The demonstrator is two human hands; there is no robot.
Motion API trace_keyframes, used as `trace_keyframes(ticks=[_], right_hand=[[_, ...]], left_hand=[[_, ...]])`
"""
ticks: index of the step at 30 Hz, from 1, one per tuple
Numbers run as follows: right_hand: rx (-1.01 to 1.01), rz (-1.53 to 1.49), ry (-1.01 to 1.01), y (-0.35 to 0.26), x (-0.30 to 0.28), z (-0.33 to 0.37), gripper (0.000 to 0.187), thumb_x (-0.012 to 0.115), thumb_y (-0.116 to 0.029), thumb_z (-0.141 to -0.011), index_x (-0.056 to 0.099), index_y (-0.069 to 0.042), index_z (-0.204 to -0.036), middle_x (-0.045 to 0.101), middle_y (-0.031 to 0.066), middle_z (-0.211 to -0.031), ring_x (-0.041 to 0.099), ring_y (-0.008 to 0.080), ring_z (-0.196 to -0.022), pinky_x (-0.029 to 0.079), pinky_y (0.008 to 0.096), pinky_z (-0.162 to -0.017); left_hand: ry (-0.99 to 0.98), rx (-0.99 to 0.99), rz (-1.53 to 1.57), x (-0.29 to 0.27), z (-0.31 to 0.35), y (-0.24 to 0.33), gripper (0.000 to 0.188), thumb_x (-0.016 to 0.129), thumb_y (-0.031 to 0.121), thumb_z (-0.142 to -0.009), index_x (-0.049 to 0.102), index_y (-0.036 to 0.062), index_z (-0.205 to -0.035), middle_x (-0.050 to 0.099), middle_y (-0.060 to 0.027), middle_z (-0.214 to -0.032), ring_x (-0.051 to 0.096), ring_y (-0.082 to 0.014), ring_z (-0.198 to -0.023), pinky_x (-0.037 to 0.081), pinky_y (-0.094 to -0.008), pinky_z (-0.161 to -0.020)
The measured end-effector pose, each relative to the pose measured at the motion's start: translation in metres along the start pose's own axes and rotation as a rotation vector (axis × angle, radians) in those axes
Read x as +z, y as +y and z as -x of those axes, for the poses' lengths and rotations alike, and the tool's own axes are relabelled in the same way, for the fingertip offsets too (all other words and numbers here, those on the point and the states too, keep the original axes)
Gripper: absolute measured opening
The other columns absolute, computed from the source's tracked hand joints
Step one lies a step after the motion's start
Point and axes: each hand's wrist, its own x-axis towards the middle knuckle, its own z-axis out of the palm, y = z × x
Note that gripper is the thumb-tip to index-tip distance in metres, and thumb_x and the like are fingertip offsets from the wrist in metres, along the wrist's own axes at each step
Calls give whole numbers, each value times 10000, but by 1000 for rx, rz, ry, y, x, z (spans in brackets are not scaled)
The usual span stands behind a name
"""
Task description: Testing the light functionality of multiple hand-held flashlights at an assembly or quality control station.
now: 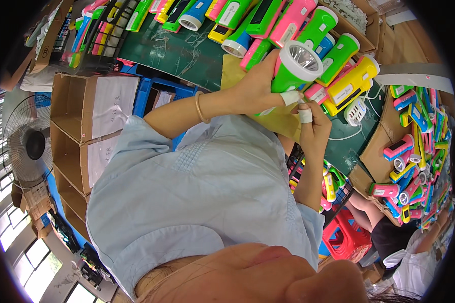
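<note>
My left hand (255, 91), with a bracelet at its wrist, is wrapped round a green flashlight (287, 80). The flashlight's white-rimmed reflector faces up. White tape covers the left thumb tip. Close against that thumb is my right hand (316, 126), its fingers bent together and one of them taped; whatever they pinch is too small to make out. Just beyond the hands lie a yellow flashlight (351, 86) and several green, pink and blue ones. A white multi-port charger (356, 112) with a cable rests to the right of them.
A green tabletop (162, 58) carries rows of flashlights. On the right, a cardboard box (361, 179) borders a heap of colourful flashlights. Cardboard compartments (68, 116) and a fan (33, 144) stand at left. A red stool (346, 237) and another person (407, 262) are at lower right.
</note>
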Motion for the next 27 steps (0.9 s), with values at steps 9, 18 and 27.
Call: trace_keyframes(ticks=[9,18,27], right_hand=[[-53,-99,118,-32,-4,-8,163,503,-98,-857,512,18,-744,526,62,-668,506,131,-623,388,233,-583],[-140,-69,-4,-47,-6,-32,189,559,-114,-833,542,16,-697,487,54,-582,440,124,-532,343,247,-505],[-117,169,47,-50,-1,-31,222,577,-135,-828,526,21,-678,450,99,-562,414,214,-505,331,302,-478]], left_hand=[[-174,-169,160,-17,-13,16,875,673,216,-742,88,-46,-1337,433,-174,-1192,458,-221,-1110,378,-298,-939],[-12,-162,-126,-5,-17,23,751,720,241,-643,333,-59,-1212,500,-181,-1067,517,-278,-990,433,-341,-823],[104,-60,-318,1,-13,11,732,728,206,-646,331,-52,-1203,466,-204,-1072,504,-296,-984,428,-365,-815]])
